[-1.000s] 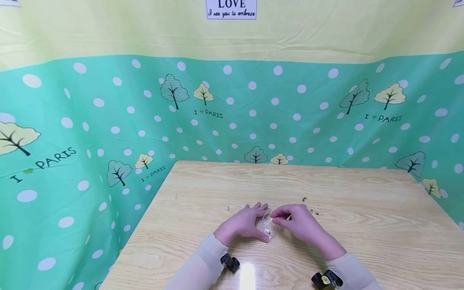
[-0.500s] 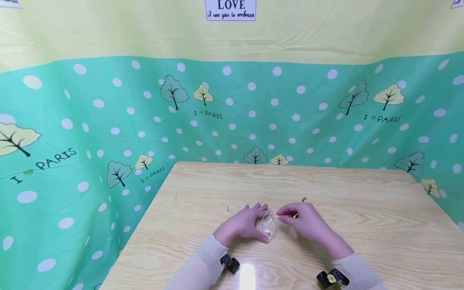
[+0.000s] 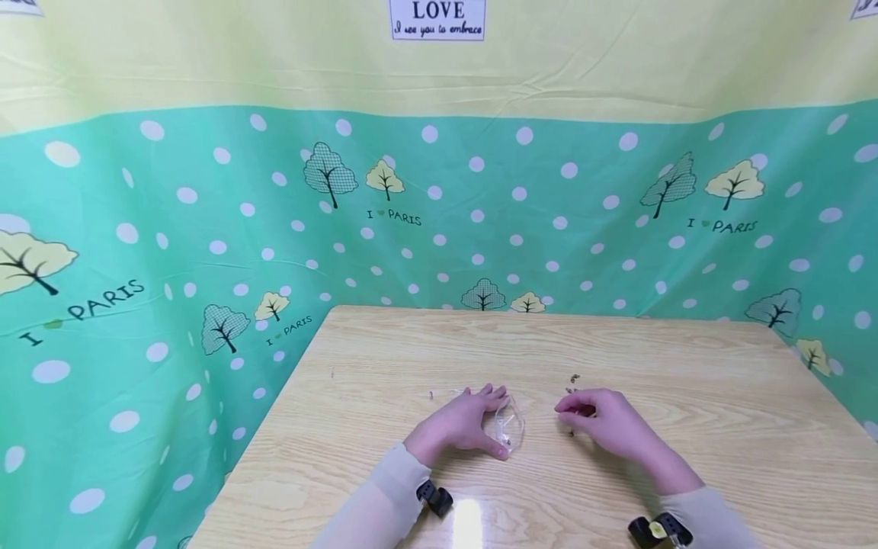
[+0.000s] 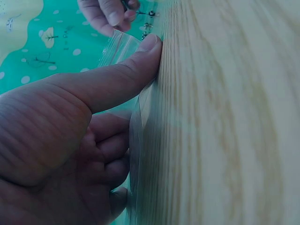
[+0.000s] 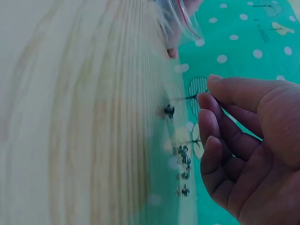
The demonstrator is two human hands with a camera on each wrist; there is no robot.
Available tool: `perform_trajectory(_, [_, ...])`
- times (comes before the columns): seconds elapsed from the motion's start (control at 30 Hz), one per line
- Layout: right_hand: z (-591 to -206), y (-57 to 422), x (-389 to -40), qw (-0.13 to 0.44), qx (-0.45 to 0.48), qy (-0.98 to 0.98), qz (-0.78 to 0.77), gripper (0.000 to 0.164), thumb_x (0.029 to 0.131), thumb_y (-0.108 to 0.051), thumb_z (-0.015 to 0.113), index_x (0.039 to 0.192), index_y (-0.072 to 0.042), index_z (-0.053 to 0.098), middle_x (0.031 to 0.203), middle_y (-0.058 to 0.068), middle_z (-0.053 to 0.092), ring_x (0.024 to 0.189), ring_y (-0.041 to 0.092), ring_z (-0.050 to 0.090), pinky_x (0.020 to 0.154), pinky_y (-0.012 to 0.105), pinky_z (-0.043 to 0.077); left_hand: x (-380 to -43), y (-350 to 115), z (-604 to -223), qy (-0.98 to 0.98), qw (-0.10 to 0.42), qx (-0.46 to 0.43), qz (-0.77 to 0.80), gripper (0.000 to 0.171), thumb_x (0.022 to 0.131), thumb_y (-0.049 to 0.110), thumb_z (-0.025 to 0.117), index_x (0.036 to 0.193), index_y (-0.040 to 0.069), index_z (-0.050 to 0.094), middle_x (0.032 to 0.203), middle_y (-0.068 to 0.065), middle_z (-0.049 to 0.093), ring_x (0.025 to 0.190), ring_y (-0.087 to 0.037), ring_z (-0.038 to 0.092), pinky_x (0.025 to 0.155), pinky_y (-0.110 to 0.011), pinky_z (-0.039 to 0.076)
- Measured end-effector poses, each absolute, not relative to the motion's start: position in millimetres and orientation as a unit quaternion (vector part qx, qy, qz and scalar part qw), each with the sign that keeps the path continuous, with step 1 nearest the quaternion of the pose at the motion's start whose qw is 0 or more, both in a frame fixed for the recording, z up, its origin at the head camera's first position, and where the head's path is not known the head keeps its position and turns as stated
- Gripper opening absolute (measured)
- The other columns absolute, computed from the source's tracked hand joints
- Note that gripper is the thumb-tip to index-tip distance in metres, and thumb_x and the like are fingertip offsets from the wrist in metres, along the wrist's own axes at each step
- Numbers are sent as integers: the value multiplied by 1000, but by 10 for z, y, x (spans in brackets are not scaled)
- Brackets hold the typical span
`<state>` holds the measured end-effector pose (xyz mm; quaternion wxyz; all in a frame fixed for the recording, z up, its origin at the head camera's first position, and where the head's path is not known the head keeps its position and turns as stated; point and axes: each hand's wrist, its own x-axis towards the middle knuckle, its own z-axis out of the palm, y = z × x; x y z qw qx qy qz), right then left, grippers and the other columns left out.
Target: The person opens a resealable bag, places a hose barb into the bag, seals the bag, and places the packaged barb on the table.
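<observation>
A clear plastic zip bag [image 3: 510,427] lies on the table, its red-lined zip edge turned to the right. My left hand [image 3: 465,424] holds it from the left side, the thumb [image 4: 119,77] at the near corner and the fingers at the far one. Inside the bag a small dark piece shows. My right hand [image 3: 597,418] is to the right of the bag, low over the table, its fingers loosely bent and thumb near the index fingertip; nothing shows between them. Beside it, small dark metal pieces [image 5: 169,110] that look like screws lie on the wood.
Several more such pieces [image 5: 184,161] form a short row near the right hand. One small piece [image 3: 431,395] lies left of the left hand. The wooden table [image 3: 384,343] reaches back to a green dotted cloth [image 3: 439,198].
My right hand has drawn away from the bag's opening to the right, over to the loose metal pieces. My left hand and the bag have stayed in place.
</observation>
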<state>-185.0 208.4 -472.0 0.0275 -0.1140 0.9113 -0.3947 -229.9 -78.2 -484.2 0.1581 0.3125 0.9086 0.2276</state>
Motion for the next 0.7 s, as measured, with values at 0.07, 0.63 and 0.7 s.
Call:
perform_trajectory(0.07, [-4730, 2118, -1833, 32, -116, 912, -392, 12, 96, -16, 80, 107, -12, 81, 98, -6, 75, 90, 13, 66, 78, 28, 58, -2298, -782, -4840, 908, 158, 313, 228, 99, 79, 41, 96, 161, 12, 49, 173, 0, 35, 161, -21, 25, 133, -48, 18])
perform_trajectory(0.63, [-4847, 2330, -1776, 86, -142, 894, -416, 21, 93, -13, 83, 112, -8, 78, 98, -4, 73, 90, 14, 66, 75, 25, 58, -2301, -790, -4856, 907, 158, 314, 231, 98, 79, 41, 95, 161, 12, 49, 173, 0, 35, 161, -21, 25, 133, -48, 17])
perform_trajectory(0.7, [-4847, 2335, -1776, 89, -139, 894, -416, 21, 92, -13, 84, 112, -8, 78, 97, -3, 73, 90, 15, 66, 74, 24, 57, -2298, -789, -4855, 907, 158, 315, 231, 98, 79, 41, 95, 161, 12, 49, 173, 0, 35, 161, -21, 25, 133, -48, 18])
